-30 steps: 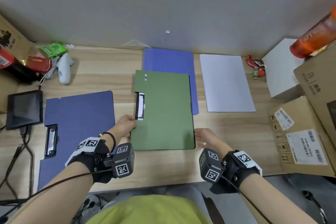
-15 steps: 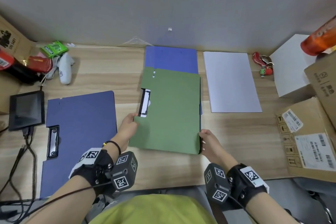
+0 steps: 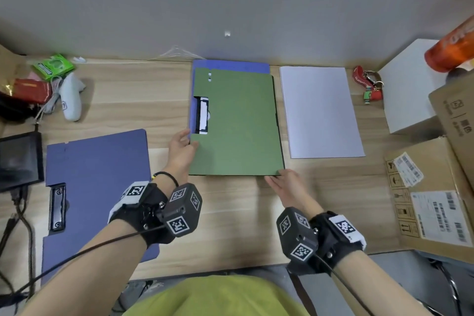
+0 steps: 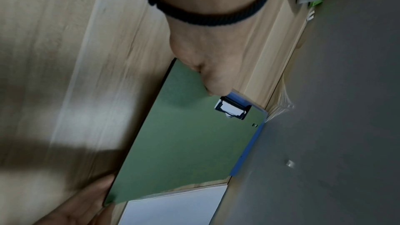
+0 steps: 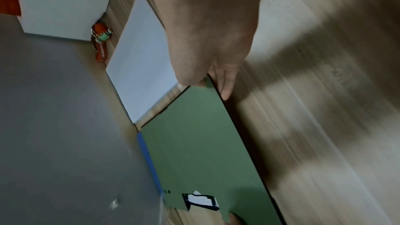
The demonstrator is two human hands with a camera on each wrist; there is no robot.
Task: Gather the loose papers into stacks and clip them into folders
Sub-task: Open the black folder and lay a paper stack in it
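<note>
The closed flat green card folder (image 3: 237, 123) lies on a blue folder (image 3: 230, 63) at the surface's (image 3: 123, 100) back, my left grip (image 3: 182, 147) pinching its spine edge, my right grip (image 3: 283, 183) touching its near corner open-fingered, white paper stack (image 3: 319, 113) and open blue folder (image 3: 97, 177) still unclipped.

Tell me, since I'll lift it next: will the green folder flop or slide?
Probably stiff: the green folder lies flat with straight edges. It may slide, resting on the smooth blue folder. Likely light: the left hand and right hand manage it by its edges.
</note>
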